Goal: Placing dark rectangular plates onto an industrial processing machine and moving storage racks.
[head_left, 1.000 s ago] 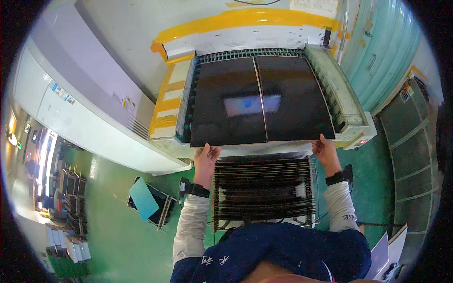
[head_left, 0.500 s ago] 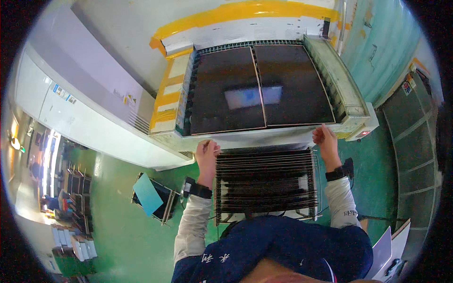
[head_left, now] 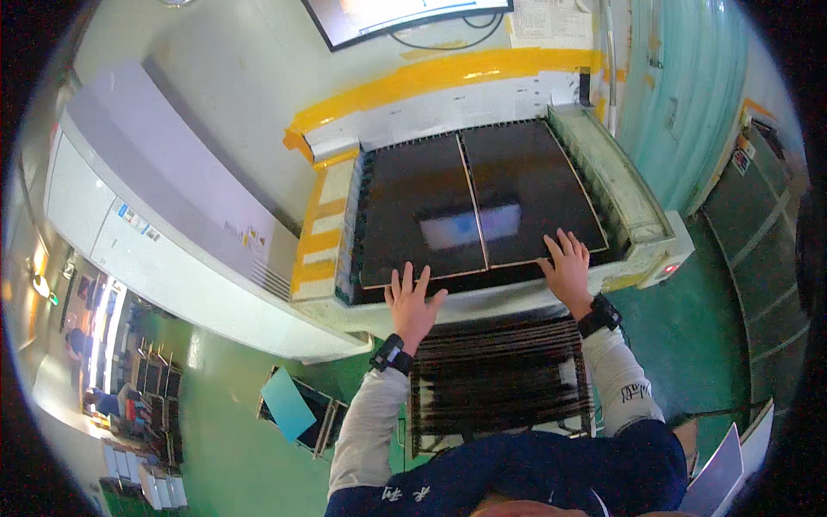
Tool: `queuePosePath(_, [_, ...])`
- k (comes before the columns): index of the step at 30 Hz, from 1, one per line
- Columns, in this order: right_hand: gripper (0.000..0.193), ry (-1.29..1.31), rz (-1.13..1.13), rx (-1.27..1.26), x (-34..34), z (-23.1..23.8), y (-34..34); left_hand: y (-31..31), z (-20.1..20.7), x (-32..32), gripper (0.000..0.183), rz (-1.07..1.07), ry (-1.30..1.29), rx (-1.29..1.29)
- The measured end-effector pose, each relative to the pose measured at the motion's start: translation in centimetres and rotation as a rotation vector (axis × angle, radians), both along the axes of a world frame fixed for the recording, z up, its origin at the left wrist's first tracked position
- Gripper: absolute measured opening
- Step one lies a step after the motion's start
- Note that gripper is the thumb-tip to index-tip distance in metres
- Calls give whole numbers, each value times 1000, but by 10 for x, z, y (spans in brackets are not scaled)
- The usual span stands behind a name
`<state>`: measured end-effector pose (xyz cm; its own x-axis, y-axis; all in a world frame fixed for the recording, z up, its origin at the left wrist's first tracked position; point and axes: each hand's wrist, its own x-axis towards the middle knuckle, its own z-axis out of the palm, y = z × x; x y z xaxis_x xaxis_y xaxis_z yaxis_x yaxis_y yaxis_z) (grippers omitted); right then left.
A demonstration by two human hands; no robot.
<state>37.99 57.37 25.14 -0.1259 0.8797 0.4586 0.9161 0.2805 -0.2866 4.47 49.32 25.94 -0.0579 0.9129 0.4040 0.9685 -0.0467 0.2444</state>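
Observation:
Two dark, glossy flat panels, a left one and a right one, lie side by side on the roller bed of a pale machine. My left hand is open, fingers spread, its tips over the near edge of the left panel. Over the near right part of the right panel, my right hand is also open with fingers apart. Whether the fingertips press on the panels cannot be told. Neither hand holds anything. Below the hands stands a dark slotted rack, close to the machine's front.
A long white cabinet runs along the left. On the green floor stands a small cart with a light blue sheet. A monitor hangs on the far wall. Grey panelling borders the right side.
My hands have gone from curled fingers to spread ones and reached forward over the panels. Both panels now lie farther from the machine's front edge. The view has tilted up, bringing in the monitor.

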Motion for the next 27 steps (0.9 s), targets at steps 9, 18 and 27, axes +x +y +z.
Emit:
queuePosePath(9, [47, 4, 3, 24, 1, 9, 37, 41, 3, -3, 61, 36, 34, -70])
queuePosePath(18, [47, 10, 5, 89, -2, 14, 31, 45, 3, -7, 60, 27, 64, -36])
queuePosePath(27, [34, 58, 68, 328, 0, -7, 44, -5, -2, -11, 56, 35, -95, 92])
